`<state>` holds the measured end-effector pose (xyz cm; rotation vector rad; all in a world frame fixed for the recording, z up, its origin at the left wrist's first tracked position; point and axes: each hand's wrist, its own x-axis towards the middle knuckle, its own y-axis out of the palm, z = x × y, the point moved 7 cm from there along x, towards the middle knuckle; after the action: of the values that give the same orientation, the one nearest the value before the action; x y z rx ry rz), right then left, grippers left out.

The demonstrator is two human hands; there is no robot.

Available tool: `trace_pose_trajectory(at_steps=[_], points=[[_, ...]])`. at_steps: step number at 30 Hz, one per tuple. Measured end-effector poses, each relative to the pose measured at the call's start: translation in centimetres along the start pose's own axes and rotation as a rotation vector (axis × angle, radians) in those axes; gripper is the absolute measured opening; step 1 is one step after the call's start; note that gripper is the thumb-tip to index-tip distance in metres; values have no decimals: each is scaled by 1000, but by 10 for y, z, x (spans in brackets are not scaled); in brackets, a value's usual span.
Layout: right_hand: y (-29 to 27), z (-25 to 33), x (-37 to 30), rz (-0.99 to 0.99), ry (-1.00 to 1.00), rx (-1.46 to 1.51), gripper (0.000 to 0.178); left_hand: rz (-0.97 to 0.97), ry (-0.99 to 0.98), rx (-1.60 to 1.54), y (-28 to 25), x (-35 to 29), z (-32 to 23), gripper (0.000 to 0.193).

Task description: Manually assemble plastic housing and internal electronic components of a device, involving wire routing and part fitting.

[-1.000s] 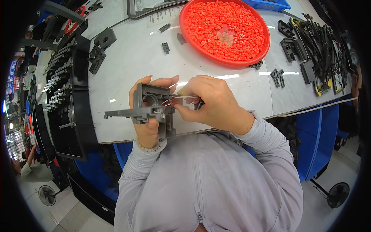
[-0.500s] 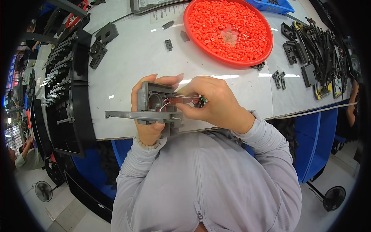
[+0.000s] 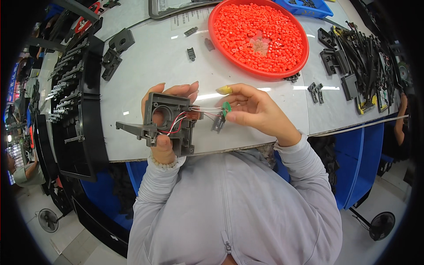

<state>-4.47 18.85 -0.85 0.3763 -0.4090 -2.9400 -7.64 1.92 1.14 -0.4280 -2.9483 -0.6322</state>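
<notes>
My left hand [image 3: 163,150] is wrapped round a grey plastic housing [image 3: 170,99] with a round opening, its thumb on the near side and fingers behind. A grey arm-like piece [image 3: 132,129] juts from the housing to the left. Red and white wires [image 3: 178,119] run inside it, past a reddish-brown part [image 3: 193,115], and out to the right. At their end is a small green circuit board [image 3: 226,108], pinched by my right hand [image 3: 251,108], which has a yellow cover on one fingertip. A dark component [image 3: 218,123] hangs just below the board.
A red round tray [image 3: 215,48] full of small red pieces lies ahead. Grey plastic parts [image 3: 121,39] sit at the left beside a black rack [image 3: 92,110] of metal pieces. Dark strips and parts [image 3: 373,66] are heaped at the right; a blue bin [image 3: 324,9] stands behind.
The housing has turned in my left hand and shifted slightly left, showing more of its inside. My right hand has moved right with the circuit board, drawing the wires out straighter.
</notes>
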Motion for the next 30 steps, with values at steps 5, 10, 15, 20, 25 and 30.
trace_pose_trajectory(at_steps=[5,10,15,20,25,30], points=[[-3,15,-4,-5,-307,-381,45,12,-27,11,1,1,3,99],[9,53,-20,-115,-700,-805,39,11,-40,22,-1,0,1,97],[48,71,-41,-23,-1056,-1125,36,9,8,-61,-8,2,6,92],[72,69,-38,271,-985,-994,31,6,-58,-126,0,-3,10,102],[68,76,-10,256,-767,-717,25,65,-218,-171,5,-6,19,114],[61,70,24,263,-422,-611,26,93,-309,-191,3,-14,25,116]])
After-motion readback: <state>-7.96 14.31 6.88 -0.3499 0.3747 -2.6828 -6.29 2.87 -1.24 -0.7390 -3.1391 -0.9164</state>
